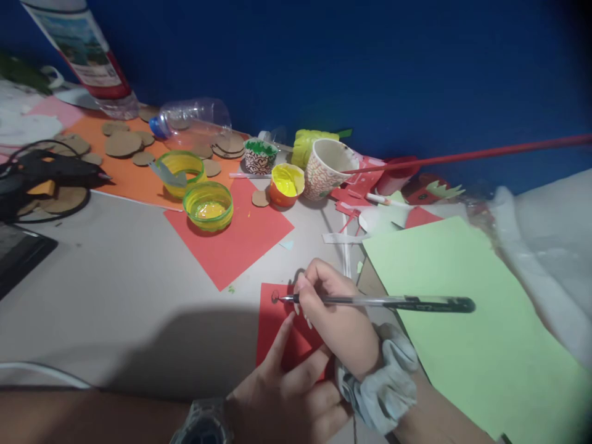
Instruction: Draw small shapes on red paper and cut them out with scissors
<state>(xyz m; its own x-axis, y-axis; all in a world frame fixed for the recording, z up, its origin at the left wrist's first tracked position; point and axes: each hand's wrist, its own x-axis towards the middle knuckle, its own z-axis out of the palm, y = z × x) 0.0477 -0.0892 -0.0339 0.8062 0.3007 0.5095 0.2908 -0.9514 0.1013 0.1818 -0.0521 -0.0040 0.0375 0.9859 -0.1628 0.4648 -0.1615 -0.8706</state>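
Note:
A black gel pen (430, 303) with a clear barrel is pinched in my right hand (340, 311). Its tip meets a piece of red paper (271, 333), beside a small dark oval drawn near the top left corner. My left hand (291, 394) lies with fingers spread over the lower part of this paper, its index fingertip just below the pen. Part of the red paper is hidden beneath both hands. Around my right wrist sits a grey-green scrunchie (383, 382); a watch (203, 422) is on my left wrist.
Beyond my hands are a larger red sheet (250, 240), yellow-green painted rings (208, 213), a small paint cup (282, 191) and a patterned cup (319, 172) holding a red stick. Green paper (472, 320) lies right. A glue gun (55, 169), bottle (198, 117) and cardboard discs (123, 143) stand left.

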